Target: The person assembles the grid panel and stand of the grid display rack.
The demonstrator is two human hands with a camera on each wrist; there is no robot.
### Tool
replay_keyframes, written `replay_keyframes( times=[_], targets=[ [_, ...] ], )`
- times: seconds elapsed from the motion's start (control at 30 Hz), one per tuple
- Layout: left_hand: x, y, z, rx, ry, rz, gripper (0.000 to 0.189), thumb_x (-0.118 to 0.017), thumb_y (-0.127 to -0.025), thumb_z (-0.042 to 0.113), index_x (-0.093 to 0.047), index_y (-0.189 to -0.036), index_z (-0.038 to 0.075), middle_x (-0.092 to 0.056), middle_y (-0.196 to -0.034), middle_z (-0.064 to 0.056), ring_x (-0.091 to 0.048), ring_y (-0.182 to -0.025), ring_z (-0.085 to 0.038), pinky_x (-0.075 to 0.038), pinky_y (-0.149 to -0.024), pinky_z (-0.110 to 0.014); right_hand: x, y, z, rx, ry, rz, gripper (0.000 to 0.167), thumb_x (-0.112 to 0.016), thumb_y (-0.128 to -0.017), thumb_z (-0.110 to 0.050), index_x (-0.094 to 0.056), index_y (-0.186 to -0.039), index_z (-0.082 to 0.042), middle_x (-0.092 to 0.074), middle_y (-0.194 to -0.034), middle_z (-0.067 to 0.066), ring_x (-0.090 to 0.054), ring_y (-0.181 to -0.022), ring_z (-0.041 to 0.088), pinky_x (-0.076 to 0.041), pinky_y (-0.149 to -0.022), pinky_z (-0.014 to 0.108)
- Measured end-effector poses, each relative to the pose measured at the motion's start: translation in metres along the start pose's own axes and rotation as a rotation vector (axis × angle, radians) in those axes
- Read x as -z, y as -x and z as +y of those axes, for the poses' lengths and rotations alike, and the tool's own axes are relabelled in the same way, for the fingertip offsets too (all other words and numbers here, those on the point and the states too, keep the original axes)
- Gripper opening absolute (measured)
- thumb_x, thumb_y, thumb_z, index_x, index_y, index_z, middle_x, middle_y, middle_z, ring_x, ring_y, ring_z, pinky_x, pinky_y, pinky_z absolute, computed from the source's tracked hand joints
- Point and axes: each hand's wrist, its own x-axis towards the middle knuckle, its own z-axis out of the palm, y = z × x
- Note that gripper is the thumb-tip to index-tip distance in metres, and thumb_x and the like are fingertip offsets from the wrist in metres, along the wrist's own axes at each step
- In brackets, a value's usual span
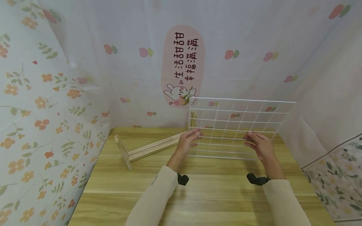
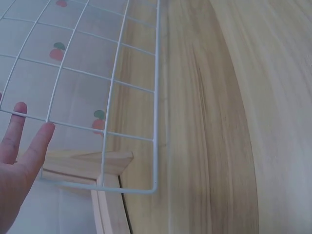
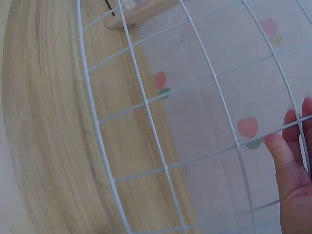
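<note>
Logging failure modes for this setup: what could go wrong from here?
Knock: in the head view, the white wire grid overlaps the right end of the wooden stand, so a shift might bump it.
Tip: the left hand and right hand hold the grid well below its top edge, so it could lean.

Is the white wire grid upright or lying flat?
Roughly upright: the left hand and right hand hold the grid, the backdrop showing through its upper squares.
</note>
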Motion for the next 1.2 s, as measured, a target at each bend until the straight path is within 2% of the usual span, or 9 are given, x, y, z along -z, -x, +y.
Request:
replay_keyframes(
  times=[0.17,0.37,0.47,0.57,0.77,1.0,1.2],
  targets=[
    [0.004,0.001,0.005,-0.018,0.004,0.011,0.043,-0.056,-0.097,0.033,-0.060,-0.131,0.007,-0.061,-0.129,-0.021,-0.064,-0.107,-0.024,-0.047,-0.096,-0.057,-0.006,-0.002,-0.001,0.010,-0.023,-0.013,0.019,-0.056,-0.097,-0.004,-0.074,-0.092,-0.004,-0.074,-0.088,0.006,-0.071,-0.084,0.016,-0.059,-0.076,0.031],
    [0.012,0.006,0.012,-0.035,-0.008,0.027,0.042,-0.057,-0.096,0.035,-0.061,-0.131,0.010,-0.066,-0.125,-0.011,-0.064,-0.109,-0.022,-0.048,-0.096,-0.054,-0.016,-0.003,-0.002,0.020,-0.010,-0.003,0.018,-0.057,-0.097,-0.006,-0.074,-0.092,-0.004,-0.074,-0.088,0.007,-0.071,-0.086,0.018,-0.059,-0.078,0.033],
    [0.016,0.010,0.016,-0.044,-0.006,0.018,0.044,-0.057,-0.096,0.034,-0.059,-0.133,0.009,-0.065,-0.127,-0.010,-0.063,-0.111,-0.023,-0.047,-0.098,-0.055,-0.021,-0.004,-0.002,0.030,-0.034,-0.013,0.018,-0.056,-0.097,-0.004,-0.073,-0.093,-0.003,-0.074,-0.088,0.009,-0.071,-0.085,0.018,-0.059,-0.077,0.034],
    [0.019,0.013,0.019,-0.053,-0.010,0.016,0.045,-0.058,-0.096,0.032,-0.057,-0.135,0.010,-0.062,-0.132,-0.011,-0.060,-0.116,-0.025,-0.045,-0.100,-0.057,-0.027,-0.003,-0.003,0.038,-0.058,-0.026,0.017,-0.056,-0.097,-0.003,-0.072,-0.094,0.000,-0.074,-0.088,0.009,-0.071,-0.085,0.018,-0.059,-0.077,0.034],
    [0.026,0.018,0.026,-0.079,-0.034,0.024,0.048,-0.059,-0.095,0.032,-0.054,-0.139,0.012,-0.057,-0.138,-0.011,-0.054,-0.126,-0.031,-0.039,-0.102,-0.062,-0.038,-0.006,-0.007,0.026,-0.030,-0.018,0.017,-0.059,-0.096,-0.007,-0.070,-0.098,0.005,-0.073,-0.089,0.008,-0.070,-0.086,0.017,-0.059,-0.076,0.032],
    [0.034,0.025,0.034,-0.131,-0.041,0.044,0.043,-0.057,-0.098,0.024,-0.056,-0.135,0.003,-0.056,-0.137,-0.018,-0.051,-0.125,-0.042,-0.049,-0.095,-0.055,-0.048,-0.008,-0.011,0.027,-0.035,-0.010,0.014,-0.061,-0.095,-0.007,-0.073,-0.093,-0.001,-0.074,-0.088,0.009,-0.070,-0.086,0.020,-0.059,-0.075,0.033],
    [0.042,0.031,0.043,-0.155,-0.056,0.049,0.040,-0.057,-0.099,0.021,-0.057,-0.132,-0.001,-0.057,-0.135,-0.020,-0.055,-0.119,-0.041,-0.050,-0.094,-0.052,-0.053,-0.009,-0.012,0.040,-0.076,-0.029,0.016,-0.058,-0.095,-0.002,-0.073,-0.092,-0.002,-0.074,-0.087,0.009,-0.071,-0.084,0.019,-0.059,-0.071,0.031]
  ],
)
